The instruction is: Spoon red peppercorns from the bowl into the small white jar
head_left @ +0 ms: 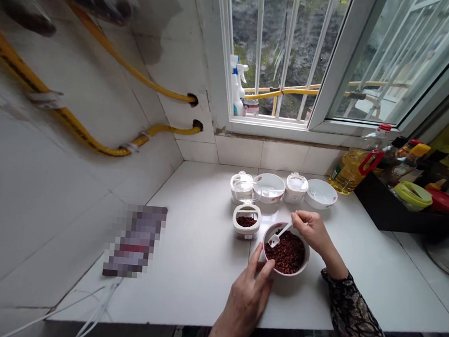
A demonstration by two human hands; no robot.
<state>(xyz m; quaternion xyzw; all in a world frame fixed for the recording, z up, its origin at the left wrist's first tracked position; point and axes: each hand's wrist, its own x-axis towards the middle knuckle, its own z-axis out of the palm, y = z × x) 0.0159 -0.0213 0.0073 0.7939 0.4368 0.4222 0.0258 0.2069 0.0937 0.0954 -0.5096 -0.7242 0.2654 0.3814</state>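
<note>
A white bowl [308, 257] full of dark red dried peppercorns [288, 254] stands on the counter in front of me. My left hand [251, 291] grips the bowl's near-left rim between thumb and fingers. Over the bowl, my right hand [311, 229] pinches the handle of a small white spoon [275, 240], whose scoop is tilted just above the peppercorns. Left of the bowl stands a clear-sided seasoning jar [246, 230] with a white rim, its lid raised and similar dark red peppercorns inside.
Behind are two white-lidded jars [241, 195] [295, 189] and two white bowls [268, 193] [321, 195]. An oil bottle [348, 171] and a black seasoning rack [382, 208] stand at the right. A blurred-out object [136, 244] with white cables lies at the left.
</note>
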